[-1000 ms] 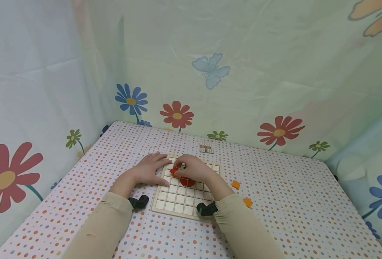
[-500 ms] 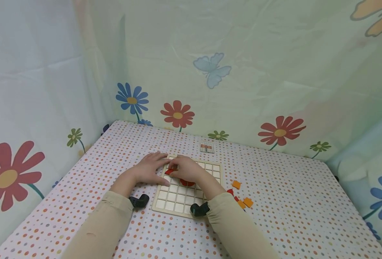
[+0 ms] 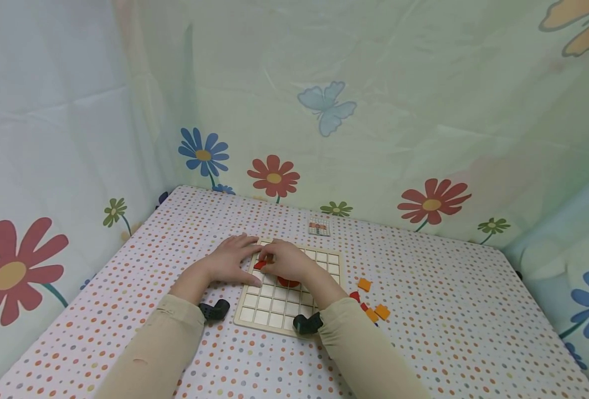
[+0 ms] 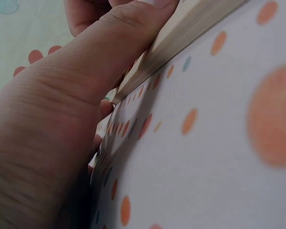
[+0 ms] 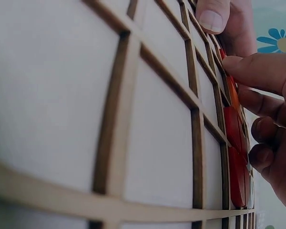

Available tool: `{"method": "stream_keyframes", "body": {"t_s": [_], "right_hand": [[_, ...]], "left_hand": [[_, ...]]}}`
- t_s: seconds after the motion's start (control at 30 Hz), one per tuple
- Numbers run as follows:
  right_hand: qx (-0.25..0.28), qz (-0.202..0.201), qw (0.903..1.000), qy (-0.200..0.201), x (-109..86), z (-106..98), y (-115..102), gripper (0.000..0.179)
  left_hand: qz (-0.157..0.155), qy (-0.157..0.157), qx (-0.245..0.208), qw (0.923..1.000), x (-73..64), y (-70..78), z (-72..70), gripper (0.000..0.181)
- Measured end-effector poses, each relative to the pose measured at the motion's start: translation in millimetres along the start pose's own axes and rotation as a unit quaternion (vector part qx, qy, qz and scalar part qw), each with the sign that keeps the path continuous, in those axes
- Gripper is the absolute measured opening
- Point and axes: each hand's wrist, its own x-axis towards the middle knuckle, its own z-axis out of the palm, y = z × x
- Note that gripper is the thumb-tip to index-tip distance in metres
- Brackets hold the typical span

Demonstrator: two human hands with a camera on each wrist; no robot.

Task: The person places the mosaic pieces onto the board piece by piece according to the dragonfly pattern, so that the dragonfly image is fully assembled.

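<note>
A pale wooden grid board (image 3: 264,303) lies on the dotted table. My left hand (image 3: 231,259) rests on its left edge, fingers spread; in the left wrist view the thumb (image 4: 133,24) lies along the board's side. Over the upper left cells, my right hand (image 3: 290,263) pinches a small red tile (image 3: 260,265) between thumb and index finger. Beside those fingers, an orange tile (image 5: 234,98) sits in the grid in the right wrist view. Nearer that camera are red curved tiles (image 5: 235,129) in their cells. My right hand partly hides the tiles under it.
Loose orange tiles (image 3: 364,284) and red tiles (image 3: 355,296) lie right of the board, some partly behind my right sleeve. A small pattern card (image 3: 319,226) lies beyond the board. Printed cloth walls (image 3: 374,166) stand around the table.
My right hand has moved slightly left with the red tile, down to the upper left cells. The right forearm's shift reveals more loose tiles. My left hand stays in place.
</note>
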Motion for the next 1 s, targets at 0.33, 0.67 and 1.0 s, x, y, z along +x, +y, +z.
{"method": "stream_keyframes", "body": {"t_s": [0.33,0.67,1.0], "right_hand": [[0.023,0.013,0.9996,0.007,-9.9,-8.5,2.1,0.02],[0.029,0.039,0.9975,0.051,-50.4,-38.0,26.7,0.013],[0.031,0.064,0.9931,0.094,-116.1,-67.3,65.7,0.016]], "left_hand": [[-0.003,-0.007,-0.001,1.0,1.4,3.4,-0.9,0.097],[-0.012,-0.015,0.007,0.9998,3.9,0.7,1.1,0.097],[-0.014,-0.013,0.003,0.9998,2.2,0.8,1.5,0.097]]}}
